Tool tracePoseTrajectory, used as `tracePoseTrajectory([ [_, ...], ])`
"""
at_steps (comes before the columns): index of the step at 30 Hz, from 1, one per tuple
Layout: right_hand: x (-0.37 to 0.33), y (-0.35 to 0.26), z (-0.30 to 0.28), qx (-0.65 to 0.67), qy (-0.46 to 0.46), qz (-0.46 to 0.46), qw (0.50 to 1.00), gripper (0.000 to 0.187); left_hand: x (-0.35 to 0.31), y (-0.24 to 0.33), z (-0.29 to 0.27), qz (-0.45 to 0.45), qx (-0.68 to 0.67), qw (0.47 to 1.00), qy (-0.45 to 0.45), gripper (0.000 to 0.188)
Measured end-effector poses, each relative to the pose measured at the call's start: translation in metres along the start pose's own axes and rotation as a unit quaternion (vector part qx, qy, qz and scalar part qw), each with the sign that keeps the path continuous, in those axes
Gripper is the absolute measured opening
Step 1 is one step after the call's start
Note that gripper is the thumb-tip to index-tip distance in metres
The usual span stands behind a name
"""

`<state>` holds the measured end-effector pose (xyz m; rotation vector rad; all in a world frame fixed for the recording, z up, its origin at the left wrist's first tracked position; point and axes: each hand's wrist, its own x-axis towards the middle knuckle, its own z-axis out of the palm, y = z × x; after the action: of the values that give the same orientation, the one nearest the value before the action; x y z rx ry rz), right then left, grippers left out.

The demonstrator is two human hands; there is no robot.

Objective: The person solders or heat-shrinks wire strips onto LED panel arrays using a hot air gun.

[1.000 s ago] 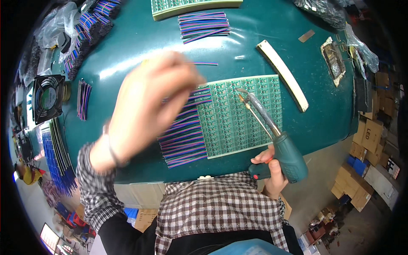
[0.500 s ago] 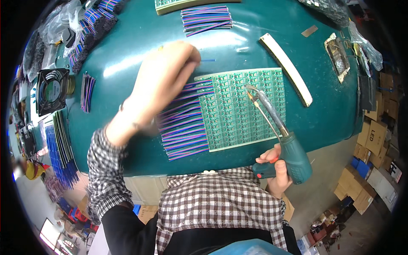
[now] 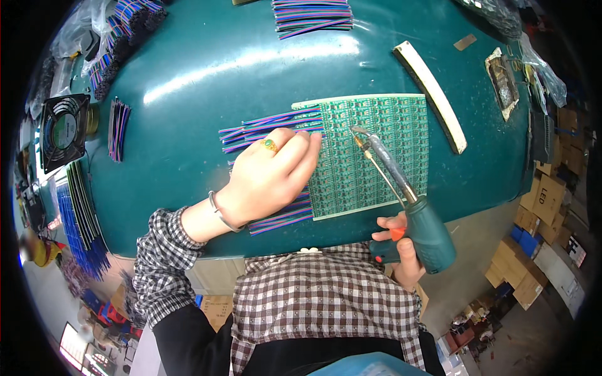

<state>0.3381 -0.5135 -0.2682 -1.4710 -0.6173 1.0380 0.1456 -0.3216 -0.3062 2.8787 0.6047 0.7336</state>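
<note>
A green panel of small circuit boards [image 3: 376,153] lies in front of me. Along its left edge sit rows of short multicoloured ribbon wires [image 3: 266,128], pointing left. My left hand [image 3: 269,169], with a ring and a bracelet, covers the middle rows. Its fingers are curled together, fingertips down at the wire ends on the board's edge; what they pinch is hidden. My right hand [image 3: 401,247] is wrapped round the grip of a green soldering gun [image 3: 433,238]. The gun's metal tip [image 3: 359,135] points up and left over the panel.
A curved white-topped strip [image 3: 433,97] lies right of the panel. A wire bundle [image 3: 312,17] lies at the far side, another [image 3: 118,130] to the left. A black fan [image 3: 64,133] stands at the left edge. A worn tray [image 3: 501,84] sits far right.
My left hand has come down from above the far left of the panel onto the wires at its edge. The soldering gun has shifted slightly left and stays held.
</note>
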Motion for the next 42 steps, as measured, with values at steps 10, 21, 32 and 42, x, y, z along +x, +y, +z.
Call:
tracePoseTrajectory([
  [10, -0.004, 0.0, -0.002, -0.029, -0.059, 0.03, 0.997, 0.049, -0.001, -0.001, 0.003, 0.0, 0.013, 1.0, -0.014, 0.035],
  [21, -0.001, -0.001, 0.0, -0.079, -0.087, 0.03, 0.993, 0.046, 0.003, 0.0, 0.002, 0.001, 0.025, 1.0, -0.003, 0.025],
  [32, -0.002, 0.004, -0.001, -0.071, -0.064, 0.021, 0.995, 0.049, 0.008, -0.001, -0.008, -0.01, -0.008, 0.997, -0.071, 0.033],
  [42, -0.001, 0.0, -0.001, -0.065, -0.062, 0.013, 0.996, 0.048, 0.011, 0.004, -0.006, -0.014, 0.023, 0.996, -0.08, 0.036],
])
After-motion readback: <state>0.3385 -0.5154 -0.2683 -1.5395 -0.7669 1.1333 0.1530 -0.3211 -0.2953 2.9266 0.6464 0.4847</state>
